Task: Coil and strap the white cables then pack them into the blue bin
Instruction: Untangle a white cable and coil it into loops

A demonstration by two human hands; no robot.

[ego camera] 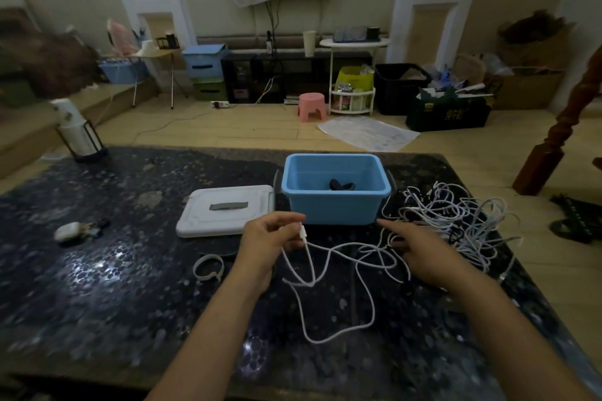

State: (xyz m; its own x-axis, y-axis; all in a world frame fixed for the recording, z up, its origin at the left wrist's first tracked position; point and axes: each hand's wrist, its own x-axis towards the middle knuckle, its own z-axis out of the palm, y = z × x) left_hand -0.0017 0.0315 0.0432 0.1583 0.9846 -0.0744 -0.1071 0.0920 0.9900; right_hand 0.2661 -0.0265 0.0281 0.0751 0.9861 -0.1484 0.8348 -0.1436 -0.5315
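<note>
The blue bin [335, 205] stands open at the middle of the dark table, a dark strap-like item on its floor. In front of it my left hand [270, 244] pinches the plug end of one white cable [338, 290], which trails in loose loops over the table toward me. My right hand [420, 254] hovers over the same cable to the right, fingers stretched toward the bin, touching or just above a loop; a grip is not visible. A tangled heap of white cables [456, 215] lies right of the bin.
The bin's white lid [224, 212] lies left of it. A white coiled strap [208, 267] sits near my left wrist. An earbud case with keys [75, 231] lies at the left, a lantern-like bottle holder [79, 133] at the far left corner.
</note>
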